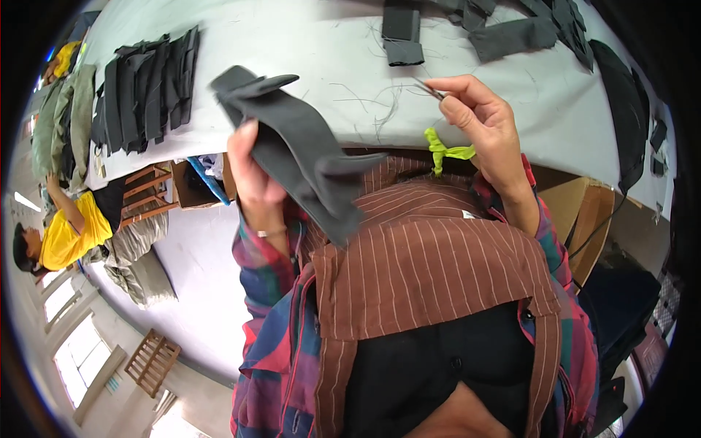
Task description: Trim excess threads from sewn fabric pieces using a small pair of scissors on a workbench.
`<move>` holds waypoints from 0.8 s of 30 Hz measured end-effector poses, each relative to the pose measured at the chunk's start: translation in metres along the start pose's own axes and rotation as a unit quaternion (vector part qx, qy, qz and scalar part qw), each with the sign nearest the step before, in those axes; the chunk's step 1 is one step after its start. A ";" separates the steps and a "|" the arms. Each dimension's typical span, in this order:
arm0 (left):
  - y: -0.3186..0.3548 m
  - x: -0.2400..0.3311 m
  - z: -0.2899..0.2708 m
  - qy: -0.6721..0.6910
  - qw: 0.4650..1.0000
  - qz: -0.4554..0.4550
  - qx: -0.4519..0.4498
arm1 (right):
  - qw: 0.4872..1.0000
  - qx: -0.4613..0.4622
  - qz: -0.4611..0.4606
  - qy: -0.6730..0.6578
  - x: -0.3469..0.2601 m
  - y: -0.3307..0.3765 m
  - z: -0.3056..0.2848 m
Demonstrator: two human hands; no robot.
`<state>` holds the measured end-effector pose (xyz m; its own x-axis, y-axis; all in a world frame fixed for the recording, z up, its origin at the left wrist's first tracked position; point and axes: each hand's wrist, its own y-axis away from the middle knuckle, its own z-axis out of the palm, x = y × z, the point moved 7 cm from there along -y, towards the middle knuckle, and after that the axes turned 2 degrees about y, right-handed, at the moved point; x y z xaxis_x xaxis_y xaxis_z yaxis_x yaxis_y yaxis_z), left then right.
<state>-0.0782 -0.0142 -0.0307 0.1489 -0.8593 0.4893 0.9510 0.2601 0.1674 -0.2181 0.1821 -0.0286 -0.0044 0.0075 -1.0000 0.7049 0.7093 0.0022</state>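
Observation:
My left hand is closed on a folded dark grey cloth piece, held up at the near edge of the white table. The cloth looks layered, with a loose flap at its top, and its lower end hangs in front of my apron. Between the thumb and fingers of my right hand is a slim, pointed metal tool, apparently thread snips; most of it is hidden in the grip. Its tips are apart from the cloth. Loose dark threads lie on the table between my hands.
The white-covered table bears a row of dark cloth pieces at left and more at far right. A yellow-green tie hangs by the near edge. A cardboard box stands lower right. A person in yellow works at far left.

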 end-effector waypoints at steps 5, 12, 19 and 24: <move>-0.007 0.017 -0.042 -0.011 0.993 0.054 0.104 | 0.999 0.007 0.001 0.048 0.004 -0.006 0.008; -0.006 0.020 -0.058 0.078 0.994 0.066 0.043 | 0.960 0.004 -0.054 0.274 0.013 -0.021 0.020; -0.003 0.032 -0.060 -0.037 0.979 0.133 0.150 | 0.946 -0.273 -0.094 0.146 0.022 0.006 0.082; -0.001 0.041 -0.057 -0.102 0.976 0.133 0.141 | 0.962 -0.266 0.008 0.054 0.024 -0.007 0.073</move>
<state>-0.0571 -0.0747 -0.0592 0.2953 -0.6473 0.7027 0.7694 0.5972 0.2267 -0.1721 0.1259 -0.0535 -0.0897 0.0743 -0.9932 0.2425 0.9688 0.0506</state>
